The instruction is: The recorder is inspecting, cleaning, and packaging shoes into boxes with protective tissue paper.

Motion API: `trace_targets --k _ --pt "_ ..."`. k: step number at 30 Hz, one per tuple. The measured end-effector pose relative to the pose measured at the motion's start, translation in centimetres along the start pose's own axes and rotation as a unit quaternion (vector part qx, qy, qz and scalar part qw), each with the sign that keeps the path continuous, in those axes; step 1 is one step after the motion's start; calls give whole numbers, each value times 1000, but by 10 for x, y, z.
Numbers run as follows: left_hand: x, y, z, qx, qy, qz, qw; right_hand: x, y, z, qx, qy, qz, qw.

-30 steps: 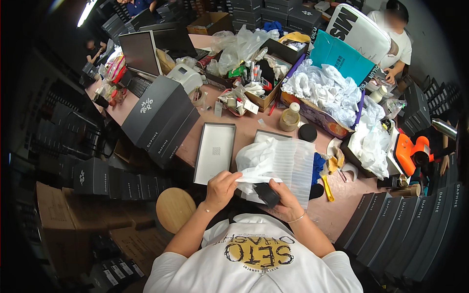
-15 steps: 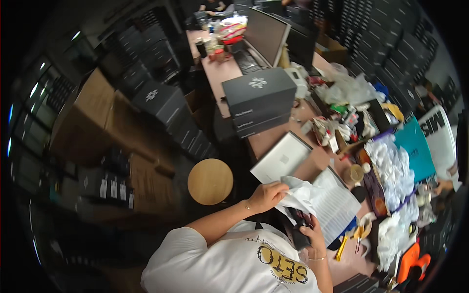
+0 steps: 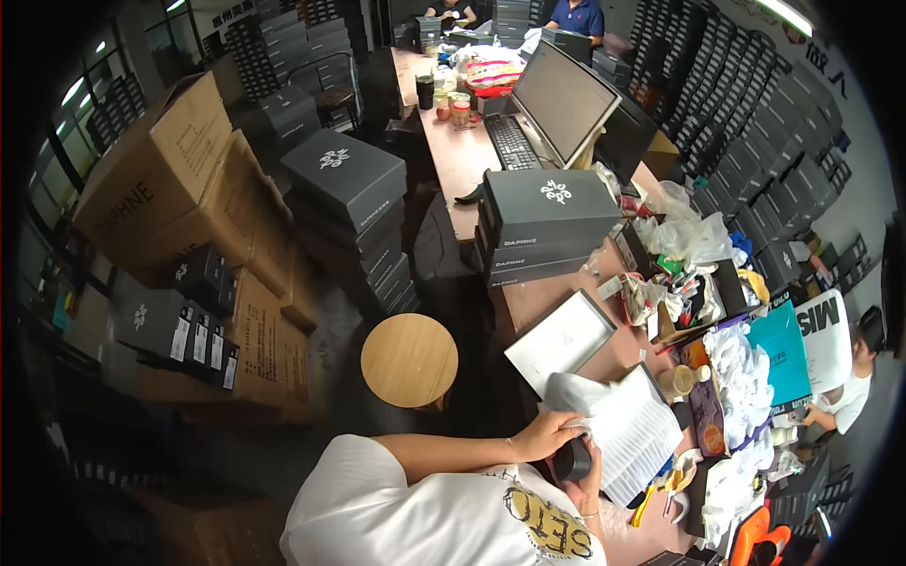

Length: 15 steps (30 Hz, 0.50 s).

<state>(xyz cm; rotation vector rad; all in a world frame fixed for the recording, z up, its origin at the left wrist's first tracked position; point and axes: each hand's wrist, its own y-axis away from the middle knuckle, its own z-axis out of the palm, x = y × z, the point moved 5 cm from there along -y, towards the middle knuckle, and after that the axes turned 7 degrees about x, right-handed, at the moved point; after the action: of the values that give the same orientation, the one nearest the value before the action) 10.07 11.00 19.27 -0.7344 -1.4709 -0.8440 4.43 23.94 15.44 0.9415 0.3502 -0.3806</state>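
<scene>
My left hand (image 3: 549, 436) is closed on a crumpled sheet of white tissue paper (image 3: 566, 394), at the near edge of the pink table. Just below it, my right hand (image 3: 589, 483) grips a black shoe (image 3: 572, 460), mostly hidden by the fingers and the paper. Both hands are close together, and the left fingers are beside the top of the shoe. Right of them lies an open shoe box lined with printed white paper (image 3: 634, 436). Beyond that, a box lid (image 3: 559, 341) rests with its white inside facing up.
Dark shoe boxes (image 3: 547, 222) are stacked on the table before a monitor (image 3: 566, 99) and keyboard (image 3: 511, 143). A round wooden stool (image 3: 409, 360) stands left of the table, near cartons (image 3: 151, 170). White paper wads (image 3: 741, 363) fill a container at right. A person (image 3: 849, 401) is far right.
My left hand has moved down and right, closer to my right hand and the shoe, with the tissue paper. The whole view has shifted as my head moved.
</scene>
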Motion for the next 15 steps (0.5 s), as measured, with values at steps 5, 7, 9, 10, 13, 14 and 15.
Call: trace_targets --k 5,7,9,10,13,14,15 --pt "9 33 -67 93 -54 230 967 28 2 37 -51 -118 -88 988" --pt "13 52 -78 84 -67 272 956 50 -12 39 -58 -16 -141 988" --pt "10 73 -84 68 -71 324 941 84 -37 24 -37 117 -189 974" --pt "9 82 -90 64 -57 343 935 96 -36 31 -90 124 -176 972" --pt "4 109 -118 60 -101 350 929 127 -11 55 -38 26 -100 994" --pt "0 113 -125 74 -75 348 932 136 1 66 -59 4 -97 993" --pt "0 121 -127 69 -70 350 932 146 12 72 20 76 -136 988"
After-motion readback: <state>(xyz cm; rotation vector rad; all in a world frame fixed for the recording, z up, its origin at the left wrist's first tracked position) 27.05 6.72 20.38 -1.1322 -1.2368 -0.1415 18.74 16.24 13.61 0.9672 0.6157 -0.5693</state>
